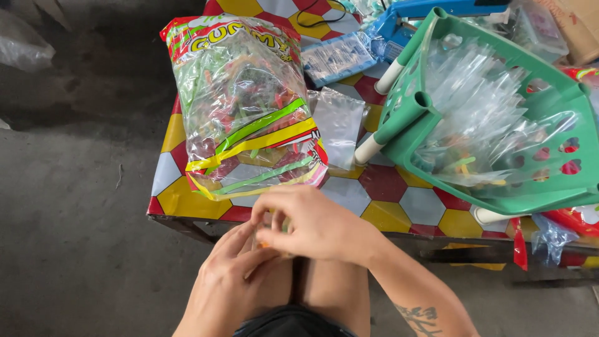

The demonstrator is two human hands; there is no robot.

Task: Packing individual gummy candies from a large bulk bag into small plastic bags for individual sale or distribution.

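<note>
Orange candy pinched between both hands.

- Low table: top covered in red, yellow and white hexagon pattern, standing on grey concrete floor.
- Big candy bag lies on the left part, open end at the near edge.
- Small clear bag flat just right of it.
- Green basket tipped on its side at right, full of clear bags.
- Blue sealer and blue packet at the far edge.
</note>
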